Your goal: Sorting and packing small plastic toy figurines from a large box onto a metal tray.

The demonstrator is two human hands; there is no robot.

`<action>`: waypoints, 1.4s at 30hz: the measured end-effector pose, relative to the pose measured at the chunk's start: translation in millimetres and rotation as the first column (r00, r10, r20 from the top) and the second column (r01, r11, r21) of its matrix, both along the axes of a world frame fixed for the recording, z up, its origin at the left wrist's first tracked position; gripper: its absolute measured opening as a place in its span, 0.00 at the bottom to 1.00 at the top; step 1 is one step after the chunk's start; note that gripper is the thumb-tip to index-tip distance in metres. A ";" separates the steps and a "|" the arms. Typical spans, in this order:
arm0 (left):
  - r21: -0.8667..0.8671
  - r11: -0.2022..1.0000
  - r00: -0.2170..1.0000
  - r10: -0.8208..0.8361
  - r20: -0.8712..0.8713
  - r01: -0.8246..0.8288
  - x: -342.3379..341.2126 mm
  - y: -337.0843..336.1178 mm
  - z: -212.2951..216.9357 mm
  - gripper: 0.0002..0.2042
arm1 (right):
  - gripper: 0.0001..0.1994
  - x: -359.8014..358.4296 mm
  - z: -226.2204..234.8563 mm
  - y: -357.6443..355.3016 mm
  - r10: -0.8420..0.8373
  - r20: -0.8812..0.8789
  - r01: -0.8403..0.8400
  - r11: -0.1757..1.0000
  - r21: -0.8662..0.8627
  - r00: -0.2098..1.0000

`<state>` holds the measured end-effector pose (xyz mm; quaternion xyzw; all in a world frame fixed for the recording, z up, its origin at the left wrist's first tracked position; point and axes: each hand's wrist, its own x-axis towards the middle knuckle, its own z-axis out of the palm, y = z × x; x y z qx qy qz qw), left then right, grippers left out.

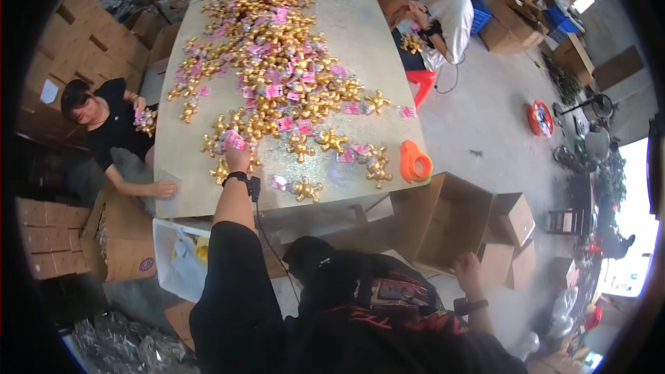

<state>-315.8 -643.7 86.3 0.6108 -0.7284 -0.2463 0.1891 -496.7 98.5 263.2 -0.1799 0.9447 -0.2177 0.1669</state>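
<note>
My left hand (237,158) reaches over the near part of the table, its fingers closed on a pink card (234,140). Whether a gold figure hangs from that card is hidden. Shiny gold figures (301,147) with rounded limbs lie around it, many with pink cards or clear wrapping. Another gold figure (307,189) rests by the near edge, to the right of my left wrist. Low on the right, my right hand (469,271) hangs beside an open cardboard box (450,225). Its fingers are curled, with nothing visible in them.
An orange tape dispenser (415,163) sits at the right corner of the table (357,28). A white bin (176,273) stands below the left corner. One person (104,121) works at the left, another (450,17) at the far right. Smaller cartons (511,221) adjoin the open box.
</note>
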 end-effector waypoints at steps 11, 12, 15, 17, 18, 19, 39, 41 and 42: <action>0.177 0.974 0.967 -0.095 -0.235 0.138 37.0 -41.1 4.1 0.19 | 0.28 -28.9 -135.3 142.0 -0.485 0.197 0.386 0.836 0.390 0.852; 0.183 0.973 0.954 -0.080 -0.288 0.137 62.0 -49.8 9.2 0.17 | 0.29 -32.2 -147.4 143.3 -0.472 0.481 0.381 0.881 0.280 0.739; 0.370 0.907 0.936 -0.069 -0.345 0.203 41.5 -30.9 74.0 0.12 | 0.20 -19.9 -181.0 186.2 -0.336 0.356 0.336 0.940 0.063 0.872; 0.313 0.898 0.856 -0.120 -0.503 0.310 32.0 -27.6 106.1 0.11 | 0.12 -21.0 -178.6 176.6 0.220 0.158 -0.270 0.802 0.532 0.963; 0.307 0.895 0.857 -0.140 -0.497 0.325 30.0 -25.7 124.1 0.11 | 0.11 -18.5 -176.5 169.3 0.031 0.132 -0.080 0.919 0.387 0.991; 0.300 0.893 0.831 -0.130 -0.541 0.336 32.1 -23.6 139.2 0.11 | 0.11 -14.2 -175.8 165.9 -0.160 0.139 0.125 0.965 0.230 0.977; 0.280 -0.033 0.275 -0.106 -0.956 0.959 -169.5 442.5 294.0 0.20 | 0.17 1.9 -135.6 132.0 -0.260 0.066 0.251 0.961 0.119 0.963; 0.275 -0.041 0.273 -0.039 -0.961 0.961 -178.1 486.2 270.4 0.21 | 0.17 2.4 -142.7 131.8 -0.094 -0.087 0.095 0.996 -0.002 0.992; 0.248 -0.117 0.270 0.261 -0.927 0.962 -188.5 519.3 235.1 0.21 | 0.17 4.7 -137.9 120.3 -0.025 -0.212 -0.015 0.983 -0.183 0.977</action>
